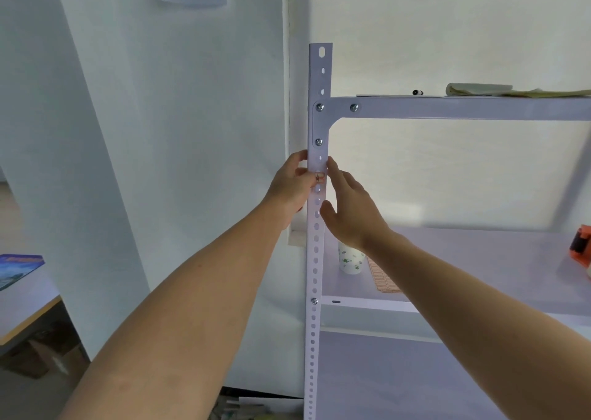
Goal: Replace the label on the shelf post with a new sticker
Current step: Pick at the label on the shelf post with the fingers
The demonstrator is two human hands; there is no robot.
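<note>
White wall behind shelf post [311, 259], frame centre. Left hand [292, 186] gripped post, likely as brace, thumb apparently at label [320, 177]; right hand [350, 210] straight-fingered, empty, fingertips touching post edge.

Bright, even, cool light fills the view with a bluish cast, and the wall [447, 36] at upper right washes out almost to white. A paler patch of light lies on that wall behind the shelves, to the right of the shelf post [315, 77]. Shadows are soft and faint, deepest under the lower shelf [367, 303]. Focus is soft throughout: the label [320, 177] on the post is a smear, its print unreadable. The wide lens bends straight lines, and the far upright [569, 176] at the right edge leans and blurs.
</note>
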